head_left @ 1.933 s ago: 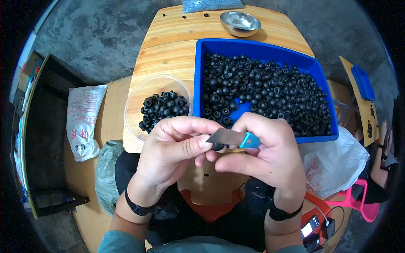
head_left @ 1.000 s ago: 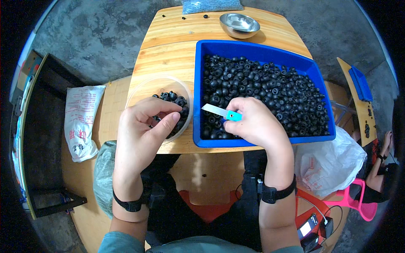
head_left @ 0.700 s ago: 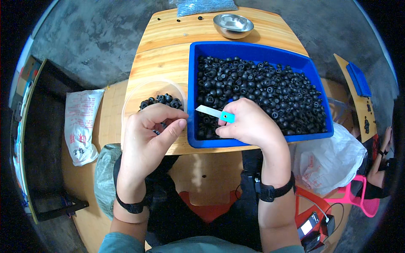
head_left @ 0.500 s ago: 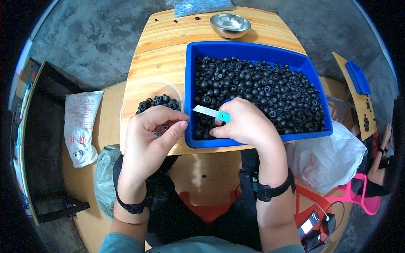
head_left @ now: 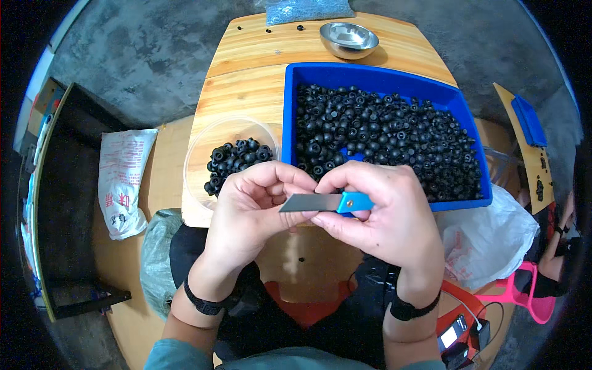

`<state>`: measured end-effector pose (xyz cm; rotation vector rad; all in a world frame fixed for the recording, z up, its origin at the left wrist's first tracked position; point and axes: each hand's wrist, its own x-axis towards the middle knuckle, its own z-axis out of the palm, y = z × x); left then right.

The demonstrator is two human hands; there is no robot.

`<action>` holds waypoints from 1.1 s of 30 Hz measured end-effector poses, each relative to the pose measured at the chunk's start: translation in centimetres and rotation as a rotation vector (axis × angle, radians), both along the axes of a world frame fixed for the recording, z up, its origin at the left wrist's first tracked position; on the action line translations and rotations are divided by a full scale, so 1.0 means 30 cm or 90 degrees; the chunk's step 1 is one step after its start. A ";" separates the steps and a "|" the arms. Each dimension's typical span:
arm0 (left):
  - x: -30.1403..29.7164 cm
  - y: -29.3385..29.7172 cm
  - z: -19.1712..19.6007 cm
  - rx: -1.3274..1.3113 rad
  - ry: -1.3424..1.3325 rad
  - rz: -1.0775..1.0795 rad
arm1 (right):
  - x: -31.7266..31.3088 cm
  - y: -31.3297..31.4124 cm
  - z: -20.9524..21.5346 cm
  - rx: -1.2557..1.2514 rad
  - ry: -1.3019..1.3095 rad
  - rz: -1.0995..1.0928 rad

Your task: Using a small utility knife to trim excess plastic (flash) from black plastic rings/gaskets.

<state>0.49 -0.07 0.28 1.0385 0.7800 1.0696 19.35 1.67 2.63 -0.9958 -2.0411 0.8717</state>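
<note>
My right hand (head_left: 388, 216) grips a small knife (head_left: 324, 202) with a blue handle and a bare grey blade pointing left. My left hand (head_left: 253, 206) is curled just beside the blade, its fingertips pinched together at the blade's edge; whatever small piece they hold is hidden. Both hands hover over the table's near edge. Behind them, a blue bin (head_left: 382, 80) is full of small black rubber rings (head_left: 394, 135). A clear round bowl (head_left: 209, 139) to the left holds a smaller heap of the same black rings (head_left: 237, 160).
A steel bowl (head_left: 348, 40) stands at the far end of the wooden table (head_left: 246, 80). A white sack (head_left: 120, 179) lies on a bench at left. A white plastic bag (head_left: 493, 231) sits at right, near a pink stool (head_left: 530, 296).
My left hand came back from the clear bowl and my right hand from the blue bin. Both have met again in front of me, knife blade against my left fingertips.
</note>
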 end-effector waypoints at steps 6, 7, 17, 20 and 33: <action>0.001 -0.013 0.009 -0.099 -0.192 -0.047 | 0.006 -0.030 0.037 -0.026 0.010 -0.042; 0.006 -0.015 0.005 -0.100 -0.192 -0.047 | 0.012 -0.031 0.035 -0.013 -0.031 -0.050; 0.006 -0.027 0.010 -0.088 -0.222 -0.063 | -0.010 -0.039 0.024 0.062 -0.001 -0.023; 0.003 -0.030 0.015 -0.087 -0.213 -0.048 | -0.019 -0.038 0.016 0.062 -0.001 -0.021; 0.010 -0.036 0.016 -0.118 -0.218 -0.014 | -0.026 -0.043 0.021 0.073 -0.016 -0.041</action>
